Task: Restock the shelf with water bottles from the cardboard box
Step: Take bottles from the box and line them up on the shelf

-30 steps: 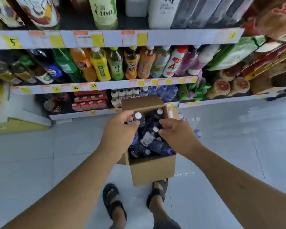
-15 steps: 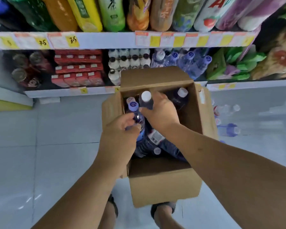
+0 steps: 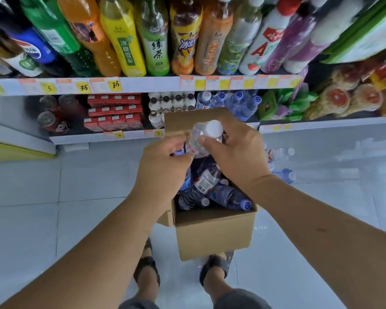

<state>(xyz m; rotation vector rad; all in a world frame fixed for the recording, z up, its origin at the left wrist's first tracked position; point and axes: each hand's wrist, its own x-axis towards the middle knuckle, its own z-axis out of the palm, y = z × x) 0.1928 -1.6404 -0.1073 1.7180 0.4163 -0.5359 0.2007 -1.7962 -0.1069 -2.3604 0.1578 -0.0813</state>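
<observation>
We are early in the restock, by our judgement. Our right hand [image 3: 236,157] pinches a white-capped water bottle [image 3: 206,134] by the neck, raised above the cardboard box [image 3: 214,233]. Our left hand [image 3: 163,166], just beside it, curls round a blue-capped bottle [image 3: 179,152], mostly hidden. Below both hands the box holds a heap of bottles [image 3: 223,195] yet to go. Beyond the hands, the bottom shelf [image 3: 276,127] carries a few blue-capped water bottles [image 3: 239,102]. Loose bottles [image 3: 283,173] lie on the floor right of our right hand. Readable writing: price tags [image 3: 84,87] "5", "3.5", "3.5" and "9", a Pepsi bottle [image 3: 32,50], 绿茶 on a green tea bottle [image 3: 157,50], 冰糖雪梨 on a yellow bottle [image 3: 126,51].
</observation>
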